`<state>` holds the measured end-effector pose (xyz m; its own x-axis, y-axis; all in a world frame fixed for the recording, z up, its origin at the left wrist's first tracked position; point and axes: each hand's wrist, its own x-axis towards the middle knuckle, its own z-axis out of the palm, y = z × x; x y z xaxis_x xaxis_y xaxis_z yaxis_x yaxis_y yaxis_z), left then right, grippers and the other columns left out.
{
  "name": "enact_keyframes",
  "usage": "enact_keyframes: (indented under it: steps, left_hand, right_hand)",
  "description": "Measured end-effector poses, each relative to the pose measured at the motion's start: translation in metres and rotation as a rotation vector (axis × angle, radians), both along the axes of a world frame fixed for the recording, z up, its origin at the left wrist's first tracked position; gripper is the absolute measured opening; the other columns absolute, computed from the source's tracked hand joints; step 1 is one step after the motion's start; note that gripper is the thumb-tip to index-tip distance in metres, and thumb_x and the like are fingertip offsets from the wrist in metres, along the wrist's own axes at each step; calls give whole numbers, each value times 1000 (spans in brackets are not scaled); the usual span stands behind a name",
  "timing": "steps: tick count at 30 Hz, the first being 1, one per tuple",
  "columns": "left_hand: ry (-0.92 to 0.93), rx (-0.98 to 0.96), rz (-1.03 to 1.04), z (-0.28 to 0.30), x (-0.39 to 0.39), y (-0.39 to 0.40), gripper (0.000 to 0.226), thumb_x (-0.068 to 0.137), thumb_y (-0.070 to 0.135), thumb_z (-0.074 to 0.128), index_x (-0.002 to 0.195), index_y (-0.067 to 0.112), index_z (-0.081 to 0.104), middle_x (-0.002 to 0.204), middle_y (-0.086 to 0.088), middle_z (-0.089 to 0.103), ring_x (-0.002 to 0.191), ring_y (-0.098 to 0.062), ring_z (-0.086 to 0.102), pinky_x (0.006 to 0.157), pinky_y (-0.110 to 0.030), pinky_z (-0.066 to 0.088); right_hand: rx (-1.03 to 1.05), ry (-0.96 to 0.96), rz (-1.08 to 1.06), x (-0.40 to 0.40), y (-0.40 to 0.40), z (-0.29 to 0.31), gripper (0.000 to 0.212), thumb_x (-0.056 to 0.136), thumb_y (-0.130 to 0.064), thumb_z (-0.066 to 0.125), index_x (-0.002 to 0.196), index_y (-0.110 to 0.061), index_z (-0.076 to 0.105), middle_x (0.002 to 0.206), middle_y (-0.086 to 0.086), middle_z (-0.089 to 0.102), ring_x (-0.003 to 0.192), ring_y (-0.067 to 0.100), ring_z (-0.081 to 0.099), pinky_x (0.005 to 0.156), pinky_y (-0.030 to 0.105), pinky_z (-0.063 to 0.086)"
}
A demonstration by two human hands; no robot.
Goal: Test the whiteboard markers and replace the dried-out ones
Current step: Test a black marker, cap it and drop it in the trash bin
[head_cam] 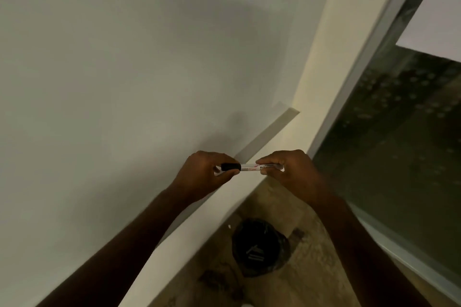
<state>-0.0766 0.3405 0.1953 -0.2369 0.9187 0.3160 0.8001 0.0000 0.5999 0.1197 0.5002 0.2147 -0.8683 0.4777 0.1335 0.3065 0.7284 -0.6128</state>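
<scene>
A whiteboard marker with a white barrel and a black cap lies level between both hands, in front of the whiteboard. My left hand pinches the black cap end. My right hand grips the barrel's other end, fingers curled over the printed label. The cap sits on the marker. The board's surface shows no marks. Its narrow tray ledge runs just behind the hands.
A black-lined waste bin with several discarded markers inside stands on the floor below the hands. A cream wall strip borders the board on the right. Beyond it is a framed glass pane.
</scene>
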Motion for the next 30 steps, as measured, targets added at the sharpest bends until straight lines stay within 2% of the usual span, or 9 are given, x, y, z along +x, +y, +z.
enact_keyframes:
  steps: [3,6,7,12,16,19,22,26,30]
  left_hand:
    - [12,-94,-2,-38,3,20,28,88,49,63,105,32,76,91,15,75,74,-2,66,68,-35,58]
    - [18,-163,5,-75,8,39,20,89,42,70,107,35,76,93,16,76,73,5,59,69,-34,57]
    - [12,-188,9,-86,10,45,19,90,40,71,107,35,77,94,16,76,74,6,57,70,-34,56]
    - [-27,-325,-16,-149,27,70,21,92,40,68,109,31,77,99,11,77,81,-3,66,75,-35,58]
    - [-39,-508,-34,-213,44,85,49,88,63,47,113,32,75,99,3,77,85,-18,70,74,-38,57]
    - [16,-610,-78,-271,54,94,61,86,67,33,116,33,74,103,-1,76,90,-25,70,76,-36,55]
    - [-10,-695,-89,-322,63,101,58,90,59,37,121,26,73,113,-7,75,100,-28,69,80,-30,49]
    - [-73,-764,-80,-389,69,112,31,101,26,57,128,13,69,115,-16,72,104,-33,67,77,-24,35]
    - [-173,-804,-63,-465,74,124,30,101,18,57,127,9,68,121,-15,71,109,-30,66,76,-16,31]
  right_hand:
    - [-7,-115,-30,6,16,-35,20,93,-23,67,111,-22,76,101,-6,76,86,11,67,80,29,53]
    - [-2,-227,-51,12,31,-72,23,97,-28,61,116,-25,74,101,-8,74,83,7,63,74,16,46]
    - [-12,-247,-61,14,36,-86,23,98,-30,60,117,-26,73,100,-8,74,82,5,62,76,16,46]
    - [-69,-309,-58,29,58,-159,37,93,-43,49,116,-25,72,109,-4,72,99,16,63,83,28,46]
    - [-113,-392,-66,45,70,-232,37,93,-37,49,117,-21,72,111,3,72,103,23,64,84,24,40]
    - [-201,-441,-71,55,72,-296,37,92,-32,51,117,-16,73,112,7,73,104,26,66,87,27,43]
    - [-286,-462,-68,59,71,-356,31,97,-23,56,120,-9,71,116,12,71,108,30,65,94,35,47]
    - [-304,-516,-52,55,75,-432,32,102,-20,52,131,-11,64,130,11,65,120,29,59,102,37,44]
    - [-333,-543,-65,55,82,-505,33,103,-18,48,130,-7,64,129,14,65,119,31,59,102,39,44]
